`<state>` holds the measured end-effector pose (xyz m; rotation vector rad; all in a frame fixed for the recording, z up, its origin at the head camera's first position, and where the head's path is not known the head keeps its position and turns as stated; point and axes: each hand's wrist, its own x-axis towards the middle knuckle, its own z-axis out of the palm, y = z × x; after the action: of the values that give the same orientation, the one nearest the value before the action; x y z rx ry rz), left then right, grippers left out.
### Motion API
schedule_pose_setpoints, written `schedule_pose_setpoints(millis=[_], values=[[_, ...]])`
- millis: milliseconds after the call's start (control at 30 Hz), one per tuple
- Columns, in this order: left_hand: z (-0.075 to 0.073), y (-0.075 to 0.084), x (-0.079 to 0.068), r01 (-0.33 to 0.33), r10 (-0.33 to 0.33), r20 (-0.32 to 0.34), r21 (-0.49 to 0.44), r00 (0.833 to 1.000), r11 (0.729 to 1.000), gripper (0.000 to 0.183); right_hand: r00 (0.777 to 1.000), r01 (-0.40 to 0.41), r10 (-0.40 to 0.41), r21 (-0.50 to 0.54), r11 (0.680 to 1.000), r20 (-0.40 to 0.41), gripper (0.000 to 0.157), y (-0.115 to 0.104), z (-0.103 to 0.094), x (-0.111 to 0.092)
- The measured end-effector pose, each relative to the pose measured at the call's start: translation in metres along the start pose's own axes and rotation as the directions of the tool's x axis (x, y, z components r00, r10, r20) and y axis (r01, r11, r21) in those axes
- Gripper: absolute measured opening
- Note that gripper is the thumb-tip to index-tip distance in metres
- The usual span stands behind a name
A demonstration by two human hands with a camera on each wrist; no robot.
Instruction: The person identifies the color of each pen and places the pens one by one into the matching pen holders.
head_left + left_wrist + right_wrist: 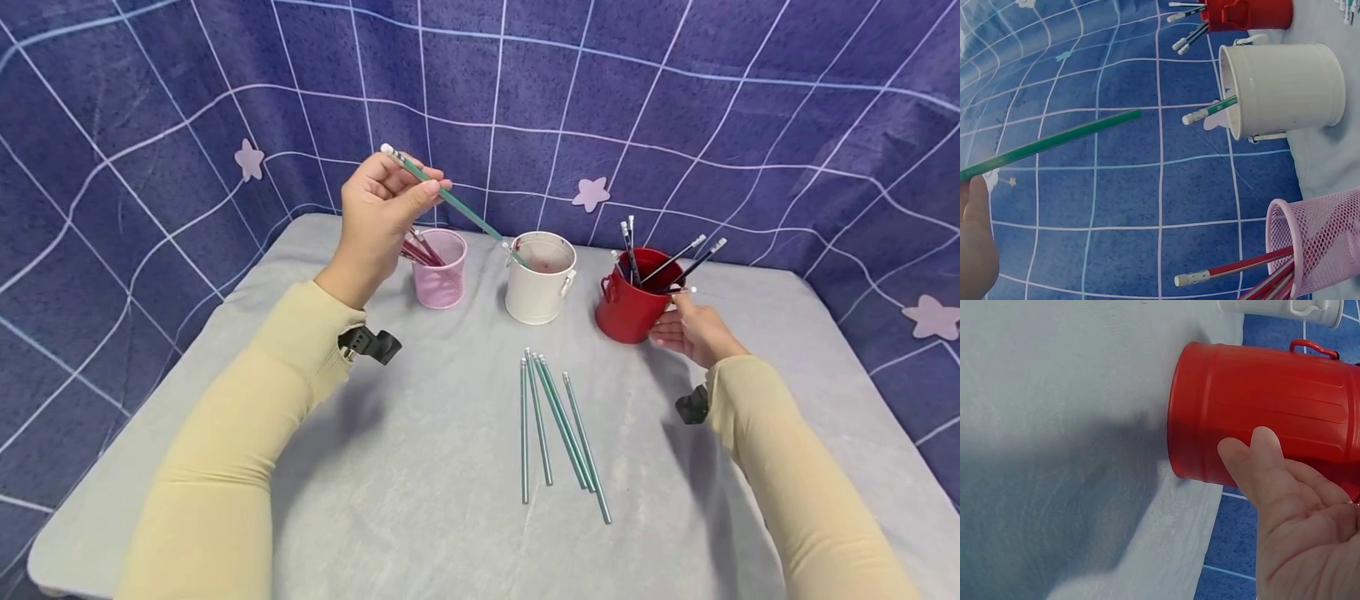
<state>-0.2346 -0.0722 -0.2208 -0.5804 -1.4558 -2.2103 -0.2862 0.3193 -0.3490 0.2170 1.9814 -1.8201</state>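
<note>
My left hand (pixel 382 208) pinches a green pencil (pixel 457 204) near its white eraser end, its other end slanting down toward the white bucket (pixel 532 300). Inside that bucket leans another green pencil (pixel 1219 106), eraser up. My right hand (pixel 697 329) is at the right side of the red bucket (pixel 626 317), its fingers (pixel 1266 450) against or close to the wall. The thumb is up at the rim, beside the eraser end of a dark pencil (pixel 684 290). Several dark pencils (pixel 633 254) stand in the red bucket.
A pink mesh cup (pixel 438 287) with several red pencils (pixel 1254 259) stands left of the white bucket. Several green pencils (pixel 555 417) lie on the grey cloth-covered table (pixel 420 500) in front. A blue gridded curtain (pixel 465 100) hangs behind.
</note>
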Motion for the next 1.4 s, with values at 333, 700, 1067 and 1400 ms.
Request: schedule_pose_setpoints(millis=[333, 700, 1067, 1400], values=[[0.006, -0.006, 0.007, -0.005, -0.004, -0.096, -0.093, 0.995, 0.996, 0.033, 1.000, -0.007, 0.007, 0.007, 1.000, -0.006, 0.057, -0.002, -0.001, -0.002], [0.016, -0.038, 0.011, -0.002, -0.063, -0.327, -0.194, 0.943, 0.981, 0.029, 1.000, -0.002, 0.002, -0.003, 1.000, -0.010, 0.061, -0.002, -0.004, -0.001], [0.014, -0.077, 0.005, 0.075, -0.076, -0.344, -0.018, 0.936, 0.997, 0.029, 0.999, -0.020, 0.021, 0.017, 1.000, -0.032, 0.057, -0.002, 0.004, 0.000], [0.014, -0.088, 0.004, 0.084, -0.068, -0.266, 0.048, 0.961, 0.995, 0.032, 1.000, -0.005, 0.004, -0.037, 0.999, -0.017, 0.064, -0.003, 0.000, 0.001]])
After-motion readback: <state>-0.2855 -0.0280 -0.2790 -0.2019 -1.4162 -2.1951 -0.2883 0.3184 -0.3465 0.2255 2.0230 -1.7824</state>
